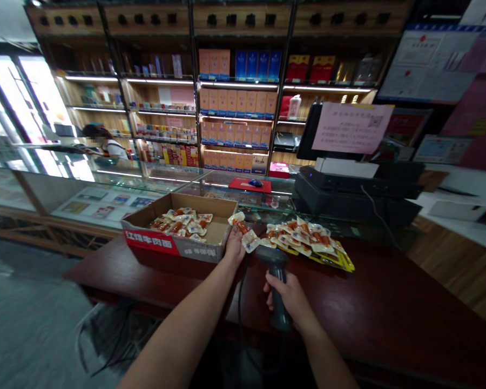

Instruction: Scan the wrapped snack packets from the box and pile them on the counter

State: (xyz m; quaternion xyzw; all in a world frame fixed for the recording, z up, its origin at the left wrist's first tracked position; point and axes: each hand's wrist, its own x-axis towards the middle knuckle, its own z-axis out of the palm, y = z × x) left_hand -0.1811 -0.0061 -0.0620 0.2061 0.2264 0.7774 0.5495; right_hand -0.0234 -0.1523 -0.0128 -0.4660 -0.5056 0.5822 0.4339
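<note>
My left hand [235, 248] is closed on a small clear vacuum pack of reddish-brown food [244, 232], held up beside the right wall of the cardboard box [146, 244]. Several similar packs [182, 222] lie inside that box. In my right hand [285, 297] is a dark handheld barcode scanner [278, 273], my fingers wrapped round its handle and its head near the held pack. A pile of more such packs [303, 236] rests on yellow-edged packets [342, 260] to the right.
All this stands on a dark red wooden table [372, 302]. Behind it are a glass counter [178, 181], a red mouse pad [238, 184] and a monitor [308, 132] with a pink paper. Shelves with boxed goods [237, 102] line the wall. A person [115, 149] is at the far left. The scanner's cable [240, 302] hangs down.
</note>
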